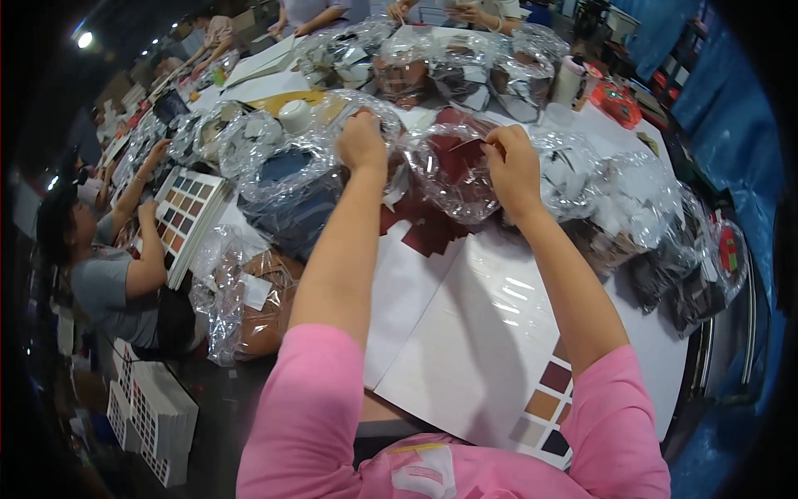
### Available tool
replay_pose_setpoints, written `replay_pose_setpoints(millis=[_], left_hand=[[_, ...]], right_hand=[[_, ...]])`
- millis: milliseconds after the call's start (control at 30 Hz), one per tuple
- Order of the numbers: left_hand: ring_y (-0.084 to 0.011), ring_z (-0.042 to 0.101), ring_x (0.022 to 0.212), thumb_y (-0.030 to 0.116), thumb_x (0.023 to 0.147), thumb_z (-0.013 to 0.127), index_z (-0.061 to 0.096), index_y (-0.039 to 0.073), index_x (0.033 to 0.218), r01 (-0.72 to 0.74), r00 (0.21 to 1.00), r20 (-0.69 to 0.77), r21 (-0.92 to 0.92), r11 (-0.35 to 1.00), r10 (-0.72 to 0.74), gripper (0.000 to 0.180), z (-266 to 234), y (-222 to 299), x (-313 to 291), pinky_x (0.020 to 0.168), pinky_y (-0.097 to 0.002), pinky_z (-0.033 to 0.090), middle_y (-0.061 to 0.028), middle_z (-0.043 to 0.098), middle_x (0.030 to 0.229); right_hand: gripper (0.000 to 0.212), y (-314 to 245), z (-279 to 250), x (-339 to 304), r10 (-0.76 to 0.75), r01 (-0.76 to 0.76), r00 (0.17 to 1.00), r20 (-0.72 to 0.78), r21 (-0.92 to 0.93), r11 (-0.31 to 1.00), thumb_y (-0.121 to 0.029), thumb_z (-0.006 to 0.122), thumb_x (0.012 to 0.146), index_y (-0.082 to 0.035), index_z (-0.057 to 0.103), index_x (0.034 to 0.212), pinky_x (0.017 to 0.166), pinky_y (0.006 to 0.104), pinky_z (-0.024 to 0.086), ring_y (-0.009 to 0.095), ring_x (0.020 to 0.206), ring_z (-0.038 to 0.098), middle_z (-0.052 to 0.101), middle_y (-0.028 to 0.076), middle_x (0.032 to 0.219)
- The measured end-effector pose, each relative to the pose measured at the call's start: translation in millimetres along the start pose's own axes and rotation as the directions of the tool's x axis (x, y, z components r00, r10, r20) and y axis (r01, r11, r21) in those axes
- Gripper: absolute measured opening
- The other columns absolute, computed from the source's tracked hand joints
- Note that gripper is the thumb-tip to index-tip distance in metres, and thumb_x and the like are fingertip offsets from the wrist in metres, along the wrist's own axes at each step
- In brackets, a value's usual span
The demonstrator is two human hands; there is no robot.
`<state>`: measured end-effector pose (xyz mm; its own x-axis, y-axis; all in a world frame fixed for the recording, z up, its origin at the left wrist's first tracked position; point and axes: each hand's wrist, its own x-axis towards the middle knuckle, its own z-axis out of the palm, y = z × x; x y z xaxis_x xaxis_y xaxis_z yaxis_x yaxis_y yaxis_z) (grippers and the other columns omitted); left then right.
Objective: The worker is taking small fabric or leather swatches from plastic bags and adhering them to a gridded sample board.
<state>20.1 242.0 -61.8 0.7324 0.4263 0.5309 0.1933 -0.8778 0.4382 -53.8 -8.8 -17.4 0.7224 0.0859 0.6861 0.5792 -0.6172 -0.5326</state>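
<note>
Dark-red square swatches (431, 235) are spread on the white table (652, 358), below a crumpled clear plastic bag (460, 195) of similar pieces. Its right rim is pinched by the right hand (513, 170); the left hand (362, 143) is clenched, any grasped thing hidden. Nearer, 1 open white sample book (457, 333) is laid.

Loose swatches (431, 233): deep red, unpatterned.
Clear bag (467, 205): colourless, white glints, dark red contents.
Open folder (478, 358): white, grid of maroon, orange-brown, pale grey and near-black squares.
Left bagged stack (295, 212): slate blue.
Lower-left bundle (270, 320): tan-brown.
Sample book (186, 214): white, rows of blue, brown and dark squares.
Counter (652, 358): white.
Sleeves (312, 391): pink.
Curtain (736, 125): bright blue.
Far-right packet (617, 106): orange-red.
Co-worker's shirt (104, 287): grey.
</note>
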Motion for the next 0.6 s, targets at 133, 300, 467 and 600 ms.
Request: replay_pose_setpoints(millis=[133, 300, 467, 600], left_hand=[[-0.0338, 0.060, 0.096, 0.017, 0.084, 0.056, 0.068, 0.008, 0.090, -0.157, 0.974, -0.142, 0.154, 0.975, 0.179, 0.017, -15, -5, 5, 0.081, -0.0435, 0.049, -0.0156, 0.063, 0.096], [-0.0361, 0.057, 0.084, 0.017, 0.090, 0.056, 0.066, 0.002, 0.083, -0.312, 0.939, -0.224, -0.244, 0.918, 0.260, 0.020, -62, 27, -17, 0.076, -0.0428, 0.045, -0.0168, 0.061, 0.087], [-0.0234, 0.061, 0.095, 0.002, 0.087, 0.061, 0.061, 0.002, 0.114, -0.171, 0.966, -0.017, -0.788, 0.591, 0.256, 0.027, -100, 48, -152, 0.085, -0.0309, 0.046, -0.0096, 0.063, 0.111], [-0.0152, 0.061, 0.094, 0.000, 0.087, 0.060, 0.053, 0.005, 0.129, 0.512, 0.822, 0.570, -0.723, 0.464, -0.019, 0.043, -89, -26, -244, 0.079, -0.0255, 0.050, -0.0064, 0.058, 0.121]], right_hand=[[0.009, -10, -60, -33, 0.353, -0.342, 0.935, 0.040, 0.373, 0.862, -0.006, 0.062, 0.088, -0.001, 0.055, 0.091, 0.052, 0.0256, 0.041, 0.011, 0.057, 0.053, 0.055, 0.003, 0.070], [0.008, 25, -147, -151, 0.681, -0.660, 0.690, 0.246, 0.599, 0.453, -0.008, 0.060, 0.091, -0.005, 0.053, 0.093, 0.046, 0.0219, 0.036, 0.008, 0.052, 0.050, 0.052, 0.000, 0.068], [0.004, 32, -230, -276, 0.880, -0.751, 0.475, 0.010, 0.525, 0.399, -0.005, 0.055, 0.093, -0.006, 0.051, 0.092, 0.049, 0.0200, 0.034, 0.007, 0.054, 0.045, 0.050, -0.002, 0.069], [0.004, 41, -244, -331, 0.891, -0.722, 0.453, -0.030, 0.573, 0.387, -0.005, 0.053, 0.094, -0.007, 0.050, 0.093, 0.051, 0.0193, 0.033, 0.006, 0.056, 0.044, 0.050, -0.002, 0.069]])
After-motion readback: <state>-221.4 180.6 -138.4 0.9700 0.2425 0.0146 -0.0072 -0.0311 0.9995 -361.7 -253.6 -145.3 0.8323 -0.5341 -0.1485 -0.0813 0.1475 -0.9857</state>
